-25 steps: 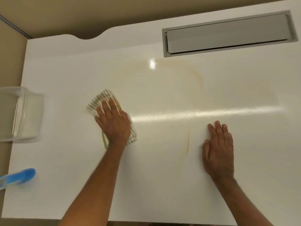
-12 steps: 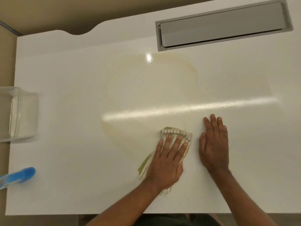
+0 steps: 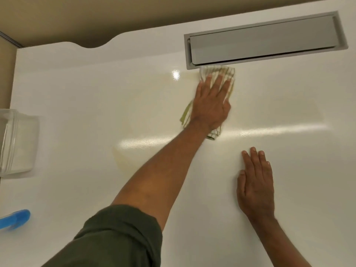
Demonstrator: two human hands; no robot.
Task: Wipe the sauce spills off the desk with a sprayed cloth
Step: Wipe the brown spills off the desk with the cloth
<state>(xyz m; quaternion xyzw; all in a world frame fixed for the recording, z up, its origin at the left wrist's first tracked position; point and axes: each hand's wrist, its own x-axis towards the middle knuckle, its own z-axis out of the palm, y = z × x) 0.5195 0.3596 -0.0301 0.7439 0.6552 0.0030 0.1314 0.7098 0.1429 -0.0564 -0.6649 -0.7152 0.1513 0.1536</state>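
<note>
My left hand (image 3: 212, 102) lies flat, fingers spread, pressing a green-and-white checked cloth (image 3: 229, 73) onto the white desk (image 3: 77, 89), right below the grey cable flap. The cloth's tail sticks out under my wrist. A faint yellowish sauce film (image 3: 123, 157) still shows as smears left of my forearm and near the light glare. My right hand (image 3: 255, 183) rests palm down on the desk at the lower right, fingers together, holding nothing.
A grey recessed cable flap (image 3: 265, 43) runs along the back right of the desk. A clear plastic container (image 3: 17, 141) stands at the left edge. The blue spray bottle (image 3: 14, 218) pokes in at the lower left.
My left hand has swept the cloth from the left, down to the front beside my right hand, then far back up to the cable flap. My right hand has stayed put.
</note>
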